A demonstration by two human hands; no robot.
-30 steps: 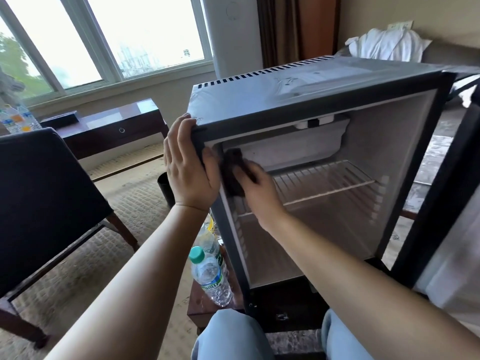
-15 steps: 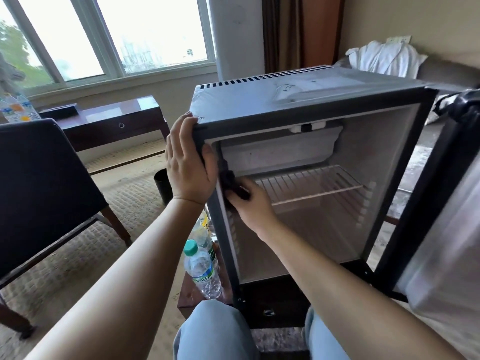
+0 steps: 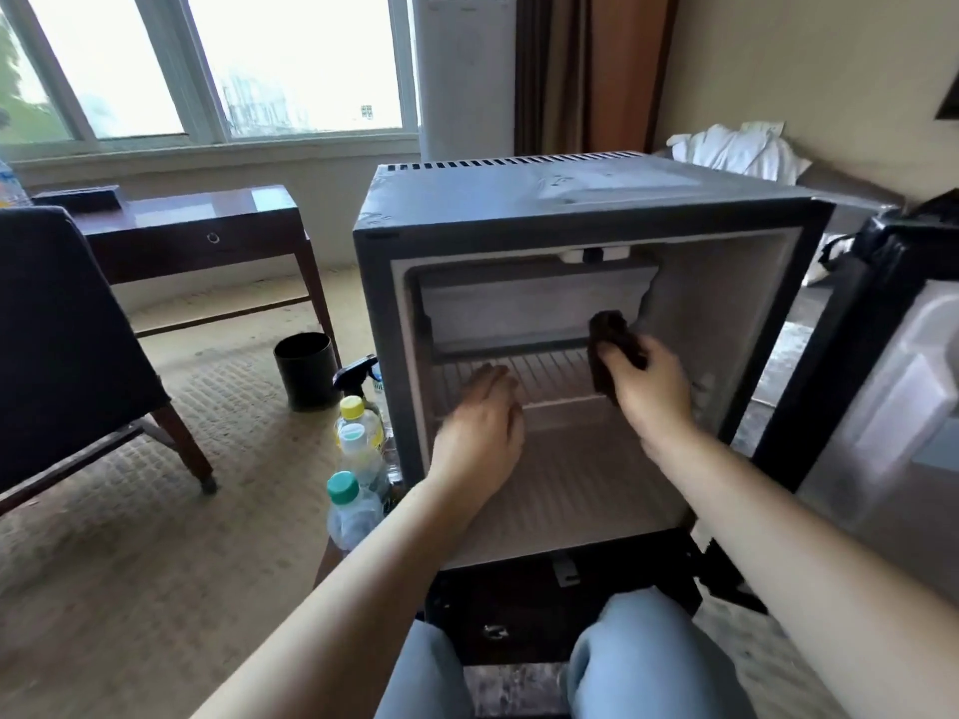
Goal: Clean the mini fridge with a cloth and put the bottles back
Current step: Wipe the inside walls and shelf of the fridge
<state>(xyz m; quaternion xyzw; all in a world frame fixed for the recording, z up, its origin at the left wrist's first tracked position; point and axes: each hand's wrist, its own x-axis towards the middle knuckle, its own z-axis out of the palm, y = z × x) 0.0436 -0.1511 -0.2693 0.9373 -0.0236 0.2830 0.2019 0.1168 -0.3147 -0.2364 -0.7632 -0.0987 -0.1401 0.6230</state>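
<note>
Hotel room, carpet (image 3: 129,537) under a bright window (image 3: 290,64); the mini fridge (image 3: 571,199) stood open before me; my right grip (image 3: 648,391) was curled round the dark cloth (image 3: 610,350) inside it, above the wire shelf (image 3: 550,376); my left grip (image 3: 482,422) was flat-fingered, holding nothing, over the shelf's front; the bottles (image 3: 358,459) stood just outside the fridge's left wall.

Matt dark fridge (image 3: 571,199), pale smooth plastic inside; wire shelf (image 3: 550,376); dark cloth (image 3: 612,345); glossy wood desk (image 3: 207,215); clear plastic bottles (image 3: 358,459).
</note>
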